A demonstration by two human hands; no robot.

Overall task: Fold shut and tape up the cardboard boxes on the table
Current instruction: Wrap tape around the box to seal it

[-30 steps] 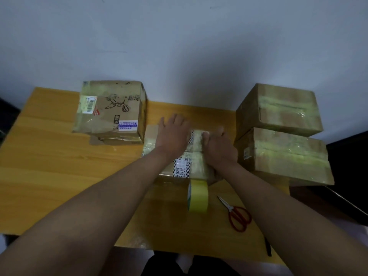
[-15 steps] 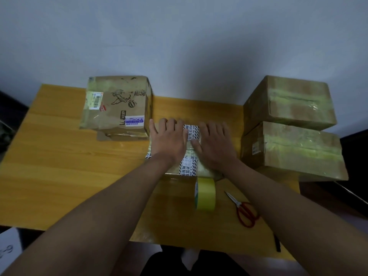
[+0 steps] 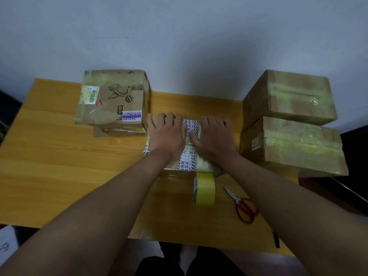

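Both hands, left [image 3: 166, 136] and right [image 3: 214, 137], lie flat with fingers straight on the middle box [image 3: 188, 162] mid-tabletop [image 3: 59, 166], so I'd keep the flaps pinned tight before grabbing the tape [image 3: 205, 189] just near of it.

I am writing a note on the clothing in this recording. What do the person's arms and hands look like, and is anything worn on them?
Both forearms are bare up to the frame edge: no sleeves show. The left hand and the right hand carry no gloves, and no ring, watch or bracelet is visible. The fingernails look short; finer detail is too dim to tell.
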